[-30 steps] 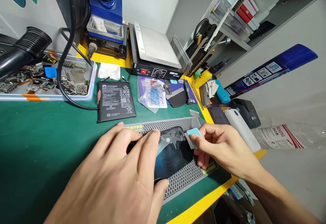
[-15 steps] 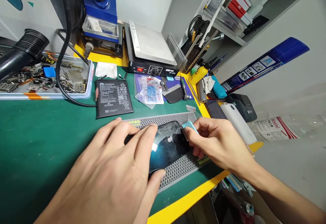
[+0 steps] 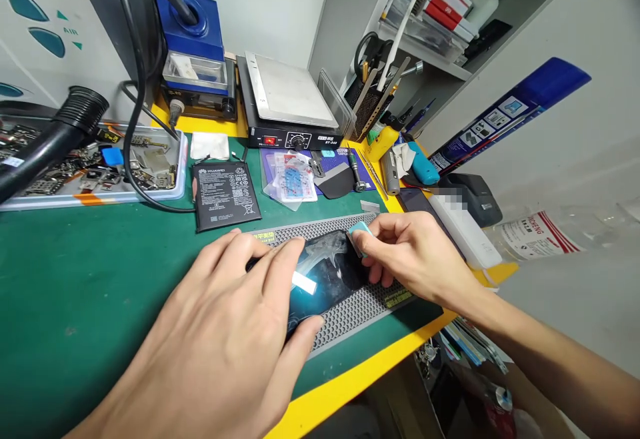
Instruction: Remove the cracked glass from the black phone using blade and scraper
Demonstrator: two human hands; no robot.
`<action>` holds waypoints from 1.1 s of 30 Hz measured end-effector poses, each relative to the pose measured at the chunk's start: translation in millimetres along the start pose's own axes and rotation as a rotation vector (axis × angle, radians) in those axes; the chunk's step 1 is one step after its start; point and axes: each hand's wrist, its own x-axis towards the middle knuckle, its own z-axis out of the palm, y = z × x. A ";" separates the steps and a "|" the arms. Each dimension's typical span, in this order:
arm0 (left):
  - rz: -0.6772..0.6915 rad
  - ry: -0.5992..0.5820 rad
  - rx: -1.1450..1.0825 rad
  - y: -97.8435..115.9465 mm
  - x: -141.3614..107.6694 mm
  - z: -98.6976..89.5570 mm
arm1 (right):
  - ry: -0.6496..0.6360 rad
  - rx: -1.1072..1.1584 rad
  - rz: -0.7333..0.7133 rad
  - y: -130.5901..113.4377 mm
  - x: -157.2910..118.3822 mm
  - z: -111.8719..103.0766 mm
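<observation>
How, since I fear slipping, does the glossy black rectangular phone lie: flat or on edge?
Flat: the phone shows its broad face upward above the grey honeycomb pad.

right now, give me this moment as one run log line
left hand: holding phone | right hand: pinching scraper at phone's end | phone: on mat | battery: off mat

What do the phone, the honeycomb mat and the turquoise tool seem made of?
Phone: probably glossy glass, judging by the bright, crisp reflection. Honeycomb mat: perhaps matte grey rubber or silicone; its surface looks dull and molded. Turquoise tool: likely plastic, from its smooth, evenly colored grip.
</observation>
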 end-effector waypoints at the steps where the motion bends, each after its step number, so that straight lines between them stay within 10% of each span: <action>1: 0.000 -0.015 0.027 0.9 0.4 -0.5 | -0.013 0.025 0.024 -0.5 1.6 -1.3; 20: 0.084 -0.027 0.258 -3.0 8.5 -9.5 | -0.386 0.254 0.193 2.4 29.4 -32.7; 33: 0.049 -0.101 0.082 4.4 12.2 -38.2 | -0.650 0.807 0.256 0.0 5.7 -35.0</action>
